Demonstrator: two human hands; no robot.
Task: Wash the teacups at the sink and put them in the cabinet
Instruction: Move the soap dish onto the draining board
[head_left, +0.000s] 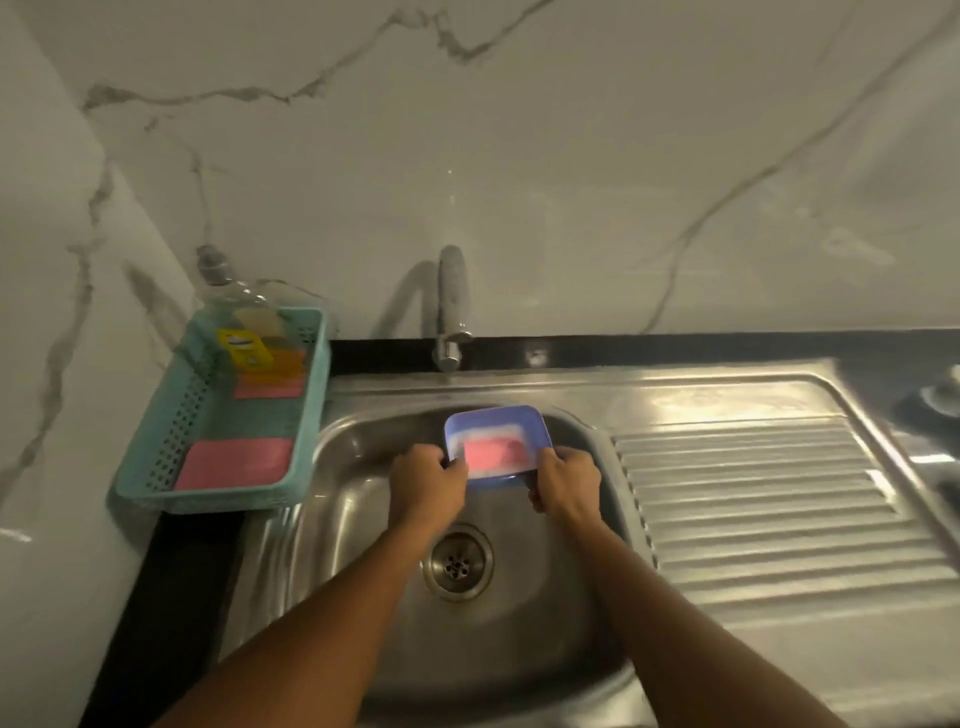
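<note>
Over sink (353, 483), blue dish (498, 423) between grips (428, 480) (566, 483)

Grey-veined marble walls (519, 156) meet a black countertop (675, 345).

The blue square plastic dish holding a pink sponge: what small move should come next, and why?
Probably set the blue square plastic dish down in the steel sink basin: left hand and right hand both grip it, so neither is free.

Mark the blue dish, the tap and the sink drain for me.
blue dish (498, 415): head view, on its far rim.
tap (450, 283): head view, on the upright spout.
drain (457, 564): head view, on the strainer's centre.
</note>
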